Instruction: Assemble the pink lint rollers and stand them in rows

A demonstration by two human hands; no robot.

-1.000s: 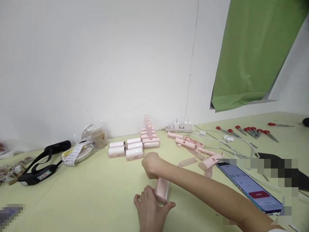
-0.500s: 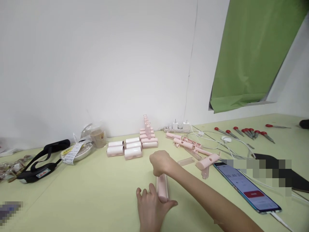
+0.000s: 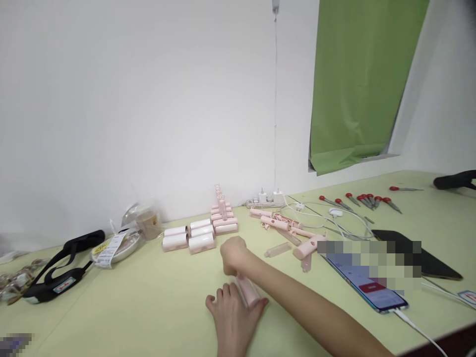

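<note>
A pink tube in a clear casing (image 3: 249, 291) lies on the table, its far end hidden under my right hand. My right hand (image 3: 234, 255) is closed in a fist at that far end, so what its fingers pinch is covered. Against the left side and near end of the tube is my left hand (image 3: 233, 315), steadying it in the crook between thumb and forefinger. The thumb reaches round the near end while the other fingers lie forward on the table.
White-and-pink tubes (image 3: 202, 242) stand in rows at the back. Loose pink parts (image 3: 275, 222) and a clear sleeve (image 3: 278, 250) lie to the right. Beyond are a phone (image 3: 366, 282), a black tablet-like slab (image 3: 416, 253), red-handled tools (image 3: 366, 199), cables. Left: a black strap (image 3: 55, 277), a lidded bowl (image 3: 119, 248).
The camera has turned slightly right, shifting the scene leftward. My left fingers have drawn closer together beside the tube, which is now tilted more. My right fist stays at its far end.
</note>
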